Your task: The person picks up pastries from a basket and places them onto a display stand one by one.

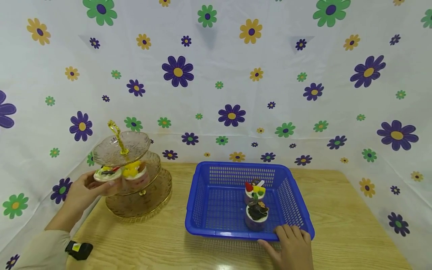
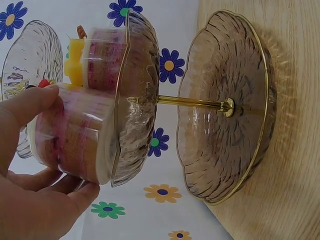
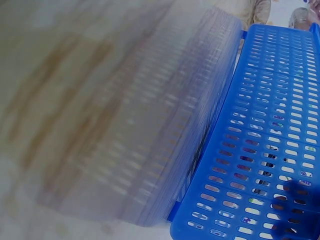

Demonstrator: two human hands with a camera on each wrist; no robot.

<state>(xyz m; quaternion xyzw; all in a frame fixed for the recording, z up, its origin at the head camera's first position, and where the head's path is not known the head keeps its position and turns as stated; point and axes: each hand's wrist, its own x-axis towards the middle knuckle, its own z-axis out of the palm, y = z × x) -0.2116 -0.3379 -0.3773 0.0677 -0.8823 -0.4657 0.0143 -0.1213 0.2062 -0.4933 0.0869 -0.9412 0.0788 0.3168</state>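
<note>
My left hand holds a clear cup of layered cake with cream and fruit on top, thumb on one side and fingers on the other. The cup's base is against the edge of the middle plate of a three-tier dessert stand. Beside it on that plate stands another cake cup topped with yellow fruit. My right hand grips the front rim of a blue plastic basket, fingers over the rim and thumb outside. Inside stand a fruit-topped cup and a chocolate-topped cup.
The stand has a gold handle and a clear top plate above the cups. A wooden table lies under everything. A flowered white cloth hangs behind and at both sides. A black strap device is by my left sleeve.
</note>
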